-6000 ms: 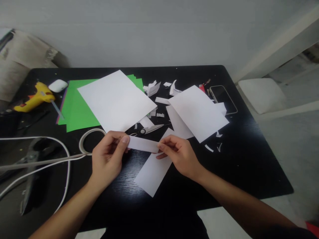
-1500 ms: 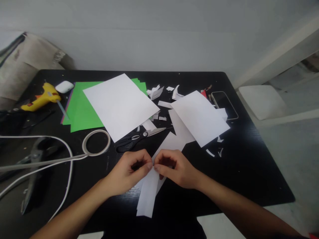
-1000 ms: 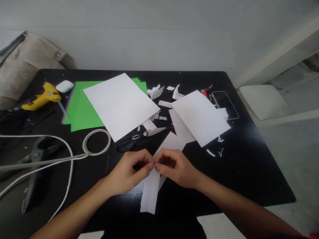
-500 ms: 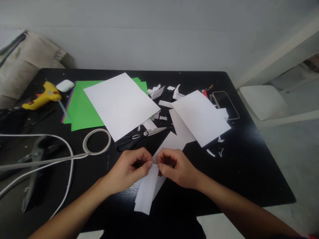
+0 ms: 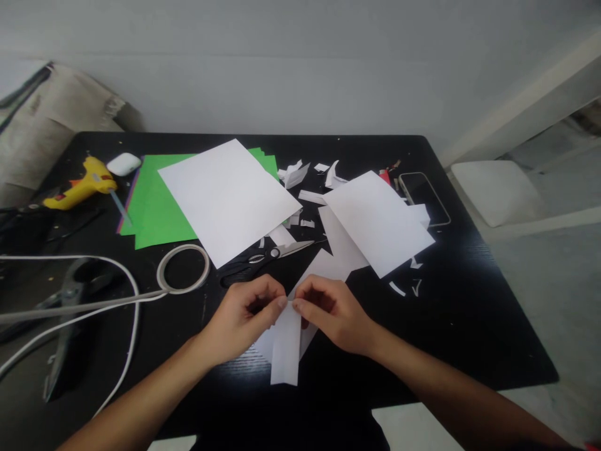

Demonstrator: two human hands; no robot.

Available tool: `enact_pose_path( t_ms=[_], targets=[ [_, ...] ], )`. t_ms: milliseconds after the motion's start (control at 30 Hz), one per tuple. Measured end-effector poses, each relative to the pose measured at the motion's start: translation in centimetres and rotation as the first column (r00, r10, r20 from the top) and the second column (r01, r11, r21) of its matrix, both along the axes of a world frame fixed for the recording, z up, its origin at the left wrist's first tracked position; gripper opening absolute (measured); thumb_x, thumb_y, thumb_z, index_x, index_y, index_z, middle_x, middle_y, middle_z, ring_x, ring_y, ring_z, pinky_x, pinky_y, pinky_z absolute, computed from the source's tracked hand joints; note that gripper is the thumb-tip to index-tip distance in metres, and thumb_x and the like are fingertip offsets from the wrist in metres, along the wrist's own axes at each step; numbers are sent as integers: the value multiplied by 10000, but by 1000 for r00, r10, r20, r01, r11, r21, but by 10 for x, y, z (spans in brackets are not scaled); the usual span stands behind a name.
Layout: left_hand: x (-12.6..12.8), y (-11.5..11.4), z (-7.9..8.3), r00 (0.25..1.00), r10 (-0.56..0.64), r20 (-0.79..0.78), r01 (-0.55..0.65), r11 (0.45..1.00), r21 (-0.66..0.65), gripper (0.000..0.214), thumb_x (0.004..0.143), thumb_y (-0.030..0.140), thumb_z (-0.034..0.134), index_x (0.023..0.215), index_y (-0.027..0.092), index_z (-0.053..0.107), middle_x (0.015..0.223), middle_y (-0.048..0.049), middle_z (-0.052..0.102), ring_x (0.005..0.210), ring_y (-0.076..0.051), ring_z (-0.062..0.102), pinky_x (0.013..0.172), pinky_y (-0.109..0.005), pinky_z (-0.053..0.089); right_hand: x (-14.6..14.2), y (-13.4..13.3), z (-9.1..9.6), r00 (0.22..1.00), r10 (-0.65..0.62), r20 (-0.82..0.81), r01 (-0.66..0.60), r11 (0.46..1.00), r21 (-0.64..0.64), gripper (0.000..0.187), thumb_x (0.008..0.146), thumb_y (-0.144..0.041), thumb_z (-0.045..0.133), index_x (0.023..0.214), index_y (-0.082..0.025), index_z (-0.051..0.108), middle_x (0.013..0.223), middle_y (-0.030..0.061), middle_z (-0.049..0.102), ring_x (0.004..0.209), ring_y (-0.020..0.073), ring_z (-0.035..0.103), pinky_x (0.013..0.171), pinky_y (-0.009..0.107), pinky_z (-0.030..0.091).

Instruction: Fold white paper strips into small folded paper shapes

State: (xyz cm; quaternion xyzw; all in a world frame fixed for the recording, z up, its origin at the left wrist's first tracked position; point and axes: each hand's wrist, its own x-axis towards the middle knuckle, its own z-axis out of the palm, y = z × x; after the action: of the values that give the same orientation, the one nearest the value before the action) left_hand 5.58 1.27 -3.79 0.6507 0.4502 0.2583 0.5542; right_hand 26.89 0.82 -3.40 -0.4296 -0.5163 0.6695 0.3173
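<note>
Swinging straighter vs a sec ago, white strip [image 5: 286, 351] hangs over loose sheet [image 5: 323, 265], L hand [image 5: 248, 319] & R hand [image 5: 338, 316] pinched nearly closed on its top edge, prob now squarer to work

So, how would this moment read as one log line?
left hand: pinching upper end of strip | right hand: pinching same end | scissors: unheld, farther back

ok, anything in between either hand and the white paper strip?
Nothing visible: the left hand and right hand both pinch the white paper strip directly at its far end. Another white piece shows behind it, and the scissors lie beyond the hands, neither in between.
</note>
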Motion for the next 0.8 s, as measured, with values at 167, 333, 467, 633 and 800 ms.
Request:
enact_pose_path(
  t_ms=[167,333,467,633,800],
  targets=[
    [-1,0,2,998,-58,-1,58,998,-13,166,989,272,569,871,168,624,683,31,566,593,-105,538,542,-209,399,0,0,1,1000,23,17,-24,1000,17,156,894,-296,719,819,-176,655,718,-16,597,638,114,535,585,240,431],
    [-1,3,7,993,-119,-15,119,992,50,123,947,187,570,832,170,611,682,40,569,605,-96,501,562,-203,390,1,0,2,996,72,59,-74,997,34,139,902,-275,693,811,-173,666,707,-17,599,630,110,518,577,236,415],
    [-7,9,8,991,-125,-42,127,990,65,116,924,175,583,811,167,607,685,41,564,618,-97,486,573,-204,387,2,2,3,998,39,47,-40,999,23,142,898,-268,684,800,-168,658,703,-16,603,626,109,540,578,231,426],
    [-18,14,5,999,-39,-26,38,999,-8,123,927,195,587,805,173,593,665,38,582,583,-103,511,548,-216,390,5,7,4,999,-35,20,35,999,20,150,890,-253,674,771,-169,638,688,-15,607,610,113,576,573,227,447],
    [-15,11,2,1000,5,30,-4,999,-39,179,987,307,577,876,170,612,669,23,602,588,-120,539,560,-236,411,3,5,1,1000,-25,0,25,1000,7,147,889,-257,681,782,-165,642,693,-15,604,601,111,577,573,228,452]
  ],
)
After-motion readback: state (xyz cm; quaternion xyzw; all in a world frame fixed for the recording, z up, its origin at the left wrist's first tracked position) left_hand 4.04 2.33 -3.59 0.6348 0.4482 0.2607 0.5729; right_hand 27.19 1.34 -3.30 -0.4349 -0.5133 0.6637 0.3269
